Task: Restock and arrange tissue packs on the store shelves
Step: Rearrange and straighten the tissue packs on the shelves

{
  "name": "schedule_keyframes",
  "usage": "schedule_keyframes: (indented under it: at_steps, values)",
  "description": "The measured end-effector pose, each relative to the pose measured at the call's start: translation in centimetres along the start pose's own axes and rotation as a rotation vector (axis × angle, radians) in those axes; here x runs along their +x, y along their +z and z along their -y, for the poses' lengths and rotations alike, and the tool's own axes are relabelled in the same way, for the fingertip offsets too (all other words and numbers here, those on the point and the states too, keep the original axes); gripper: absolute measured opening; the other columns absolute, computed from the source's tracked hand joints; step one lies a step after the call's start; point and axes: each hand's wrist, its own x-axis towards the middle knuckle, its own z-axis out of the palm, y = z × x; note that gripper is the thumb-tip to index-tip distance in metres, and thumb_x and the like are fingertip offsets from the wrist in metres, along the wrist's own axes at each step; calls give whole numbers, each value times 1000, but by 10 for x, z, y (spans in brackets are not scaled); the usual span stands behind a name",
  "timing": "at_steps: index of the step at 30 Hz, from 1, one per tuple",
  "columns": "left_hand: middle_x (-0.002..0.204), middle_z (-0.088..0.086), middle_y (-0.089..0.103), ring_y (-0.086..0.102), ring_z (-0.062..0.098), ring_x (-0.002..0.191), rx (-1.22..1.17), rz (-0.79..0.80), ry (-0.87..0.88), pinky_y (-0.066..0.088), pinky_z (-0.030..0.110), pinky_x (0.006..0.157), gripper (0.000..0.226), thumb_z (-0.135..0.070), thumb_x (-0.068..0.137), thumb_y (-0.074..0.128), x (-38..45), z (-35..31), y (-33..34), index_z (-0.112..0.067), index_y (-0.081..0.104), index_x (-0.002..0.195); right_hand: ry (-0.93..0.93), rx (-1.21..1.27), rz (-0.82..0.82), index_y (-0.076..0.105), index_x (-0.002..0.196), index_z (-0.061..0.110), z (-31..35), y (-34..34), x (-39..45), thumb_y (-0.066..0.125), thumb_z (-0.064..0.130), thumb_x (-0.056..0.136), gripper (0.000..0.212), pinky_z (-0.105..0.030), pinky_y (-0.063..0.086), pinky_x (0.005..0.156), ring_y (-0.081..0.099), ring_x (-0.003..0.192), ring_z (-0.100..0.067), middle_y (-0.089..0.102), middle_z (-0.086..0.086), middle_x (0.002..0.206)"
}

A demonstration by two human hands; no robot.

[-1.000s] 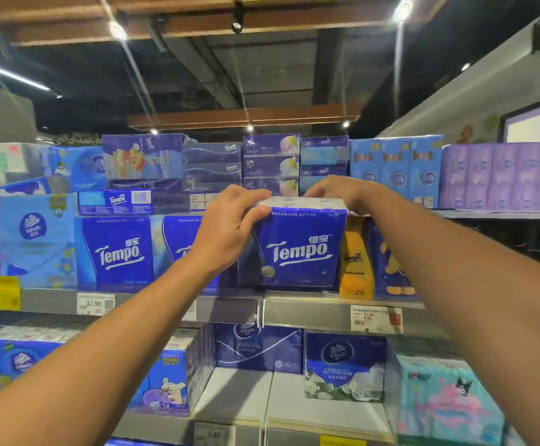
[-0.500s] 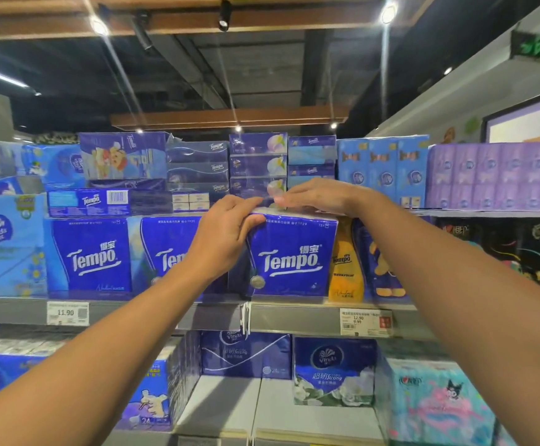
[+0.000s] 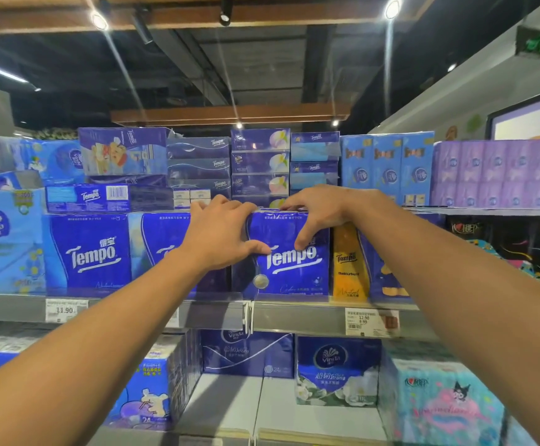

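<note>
Overhead, both hands (image 3: 263, 226) atop Tempo pack (image 3: 289, 262).

One head-worn wide-angle view, looking straight ahead and slightly up, close in on the shelf (image 3: 294, 312) at arm's reach, ceiling filling the far top.

My left hand (image 3: 220, 235) hides most of the second Tempo pack (image 3: 168, 249); my fingers (image 3: 202, 206) vanish behind the tops. The price tag (image 3: 363, 320) print is too small to read fully.
</note>
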Motion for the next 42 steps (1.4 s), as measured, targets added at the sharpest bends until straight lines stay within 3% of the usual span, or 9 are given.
schedule_keyframes:
  at_steps: [4,13,16,19,21,26,29,33,42]
  values:
    - [139,-10,55,46,16,124,46,-83,3,30,45,99,81,-81,72,58,-2,-2,9,-30,49,135,-22,-56,-73,56,121,26,-4,11,9,84,45,72,60,-31,56,87,63,95,-6,66,9,117]
    - [149,-3,46,40,22,133,104,-31,-8,27,49,110,97,-82,77,50,-6,-2,7,-23,32,151,28,-126,-42,48,128,31,-3,15,10,84,53,69,72,-38,54,94,63,107,-14,65,9,122]
    - [144,5,51,45,27,131,0,-163,36,25,51,116,87,-66,79,67,-21,-9,6,-14,46,145,47,-195,-105,51,128,31,7,14,-1,82,59,66,75,-39,54,92,63,107,-14,66,8,121]
    - [130,11,61,54,33,119,-146,-307,71,38,51,107,64,-46,79,74,-44,-19,9,-8,62,129,50,-266,-278,46,141,33,25,20,-20,65,83,55,100,-45,52,95,57,117,-22,62,5,132]
    - [128,12,61,55,33,117,-251,-307,33,43,49,102,58,-42,79,71,-61,-26,12,-8,65,125,57,-221,-368,44,144,30,39,32,-36,62,81,61,99,-46,51,95,55,122,-25,58,2,138]
    - [133,9,58,51,29,123,-413,-189,-34,45,45,102,57,-40,80,74,-105,-43,27,-12,64,128,107,-86,-565,45,147,17,67,90,-87,73,58,77,85,-40,40,109,46,136,-25,49,-5,148]
    - [131,7,60,53,27,121,-517,-161,-32,43,38,104,55,-39,79,73,-141,-56,45,-11,65,126,139,8,-590,45,146,16,87,143,-121,66,62,77,86,-41,38,112,43,139,-23,47,-5,150]
    - [121,9,64,58,29,112,-589,-79,-36,39,32,98,50,-38,78,70,-224,-80,75,-10,68,119,233,125,-527,53,140,14,107,245,-174,64,61,75,82,-38,44,106,55,128,-24,58,-7,140]
    - [112,14,69,64,33,103,-638,502,-243,46,35,90,48,-37,78,73,-476,-131,101,-8,68,117,484,471,-197,56,137,11,173,452,-310,64,56,73,79,-31,33,106,55,126,-28,59,-12,137]
